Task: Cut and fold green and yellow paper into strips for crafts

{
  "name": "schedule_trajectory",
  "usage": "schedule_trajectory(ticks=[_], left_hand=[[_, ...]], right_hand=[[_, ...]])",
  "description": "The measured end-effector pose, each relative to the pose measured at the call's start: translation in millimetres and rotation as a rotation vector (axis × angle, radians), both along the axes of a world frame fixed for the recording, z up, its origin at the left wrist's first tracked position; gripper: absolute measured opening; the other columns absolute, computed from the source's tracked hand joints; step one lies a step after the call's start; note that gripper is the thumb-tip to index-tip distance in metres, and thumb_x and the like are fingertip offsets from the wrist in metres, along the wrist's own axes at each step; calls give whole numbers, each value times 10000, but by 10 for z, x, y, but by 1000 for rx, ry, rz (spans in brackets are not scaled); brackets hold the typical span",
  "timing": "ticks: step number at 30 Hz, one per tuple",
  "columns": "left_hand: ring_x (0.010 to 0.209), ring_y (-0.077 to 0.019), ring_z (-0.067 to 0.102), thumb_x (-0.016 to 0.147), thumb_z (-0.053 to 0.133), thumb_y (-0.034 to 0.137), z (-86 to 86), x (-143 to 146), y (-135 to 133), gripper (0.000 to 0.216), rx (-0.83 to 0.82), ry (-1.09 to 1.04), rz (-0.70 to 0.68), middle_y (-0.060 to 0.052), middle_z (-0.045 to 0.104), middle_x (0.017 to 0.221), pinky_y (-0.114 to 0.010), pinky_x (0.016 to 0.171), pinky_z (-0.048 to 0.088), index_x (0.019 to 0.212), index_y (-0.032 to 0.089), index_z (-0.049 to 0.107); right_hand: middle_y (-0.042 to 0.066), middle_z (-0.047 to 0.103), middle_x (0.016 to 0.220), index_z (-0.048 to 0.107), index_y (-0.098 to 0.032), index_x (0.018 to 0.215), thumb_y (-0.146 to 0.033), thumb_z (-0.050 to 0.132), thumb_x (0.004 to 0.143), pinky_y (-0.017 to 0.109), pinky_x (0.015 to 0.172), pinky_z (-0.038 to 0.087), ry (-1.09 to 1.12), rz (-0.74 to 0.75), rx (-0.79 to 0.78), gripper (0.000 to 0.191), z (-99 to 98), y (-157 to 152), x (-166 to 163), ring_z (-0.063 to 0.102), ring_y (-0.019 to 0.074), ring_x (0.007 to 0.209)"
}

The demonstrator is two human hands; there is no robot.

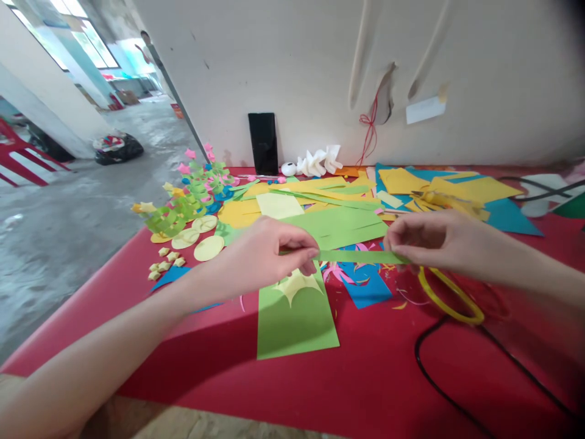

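Observation:
A narrow green paper strip (354, 256) is stretched level between my two hands, above the red table. My left hand (287, 247) pinches its left end between thumb and fingers. At the other end, my right hand (418, 238) is closed on the strip in the same way. Beneath my left hand lies a green paper sheet (297, 329) with a pale yellow cut-out piece (299, 288) on it. Blue paper (365, 292) with pink and yellow scraps lies under the strip. Close to my right hand are the yellow handles of scissors (450, 299); the blades are hidden.
Paper stars on green curls (196, 195), yellow discs (209, 248) and small folded stars (164, 266) stand at the left. A phone (264, 143) leans on the wall behind. Yellow sheets (475, 186) lie back right. A black cable (425, 363) crosses the right front.

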State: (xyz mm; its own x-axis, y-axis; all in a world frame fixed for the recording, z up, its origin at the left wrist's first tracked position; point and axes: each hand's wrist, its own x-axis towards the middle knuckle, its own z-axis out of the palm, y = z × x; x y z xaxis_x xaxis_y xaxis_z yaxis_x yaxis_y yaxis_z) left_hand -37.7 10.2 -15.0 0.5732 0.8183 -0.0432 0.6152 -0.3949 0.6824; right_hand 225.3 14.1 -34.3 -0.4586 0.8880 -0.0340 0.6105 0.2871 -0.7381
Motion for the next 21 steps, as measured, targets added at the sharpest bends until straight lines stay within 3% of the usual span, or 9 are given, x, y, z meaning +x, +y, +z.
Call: schedule_trajectory(ticks=[5,12,21], left_hand=[[543,-76,558,805,471,190,-44,51,-27,186,54,46,-87,15,693,685,-158,459,343,777,151,650],[546,-97,559,831,471,253,-135,130,-184,220,157,144,-163,1,686,689,-199,529,360,872,196,679],[531,-104,552,867,424,256,-212,186,-288,273,108,184,-184,-15,672,660,-198,515,366,781,190,675]], right_hand=[[-3,626,703,591,-210,841,-353,580,766,232,548,455,-38,53,54,162,7,-101,-175,574,126,609],[-32,619,688,598,-200,741,-220,537,770,206,574,432,-3,99,98,70,-57,-231,-428,549,93,616],[-48,577,660,542,-183,714,-133,528,741,206,601,386,-12,147,155,59,-70,-369,-548,505,79,601]])
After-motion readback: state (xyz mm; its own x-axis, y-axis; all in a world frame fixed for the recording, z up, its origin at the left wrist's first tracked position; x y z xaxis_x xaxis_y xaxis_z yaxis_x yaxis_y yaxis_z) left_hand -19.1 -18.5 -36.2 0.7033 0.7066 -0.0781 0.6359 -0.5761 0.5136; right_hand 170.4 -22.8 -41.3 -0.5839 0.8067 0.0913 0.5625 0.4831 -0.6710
